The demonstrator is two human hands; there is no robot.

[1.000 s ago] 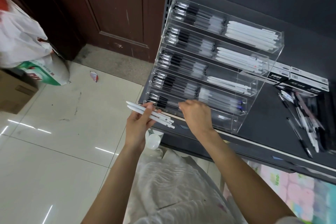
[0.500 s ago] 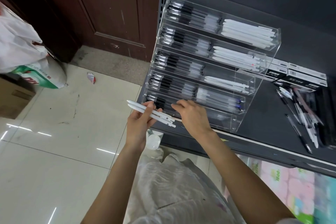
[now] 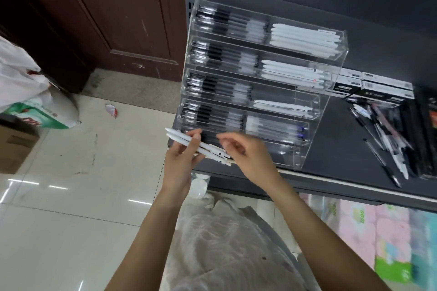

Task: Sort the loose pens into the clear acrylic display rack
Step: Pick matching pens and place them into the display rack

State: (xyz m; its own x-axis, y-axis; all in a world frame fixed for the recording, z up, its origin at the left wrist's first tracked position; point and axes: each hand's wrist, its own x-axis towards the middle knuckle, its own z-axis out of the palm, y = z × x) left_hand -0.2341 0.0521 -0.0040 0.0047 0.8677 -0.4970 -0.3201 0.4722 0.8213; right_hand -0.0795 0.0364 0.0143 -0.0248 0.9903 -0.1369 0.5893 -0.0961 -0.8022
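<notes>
A clear acrylic display rack [image 3: 335, 71] with several stepped tiers stands on a dark shelf [image 3: 343, 149]; black pens fill its left halves and white pens lie in the right halves of the upper tiers. My left hand [image 3: 182, 165] grips a small bundle of white pens [image 3: 186, 140] in front of the rack's lowest tier. Just right of the bundle, my right hand [image 3: 248, 156] has its fingers loosely curled near the pens' clip ends; whether it touches them is unclear.
Loose pens [image 3: 383, 139] lie scattered on the shelf to the right of the rack, next to black-and-white pen boxes [image 3: 378, 88]. A white bag [image 3: 16, 78] and a cardboard box [image 3: 14, 146] sit on the tiled floor at left.
My right hand has drawn back from the lowest tier toward the bundle in my left hand. My left hand and its pens have stayed roughly in place.
</notes>
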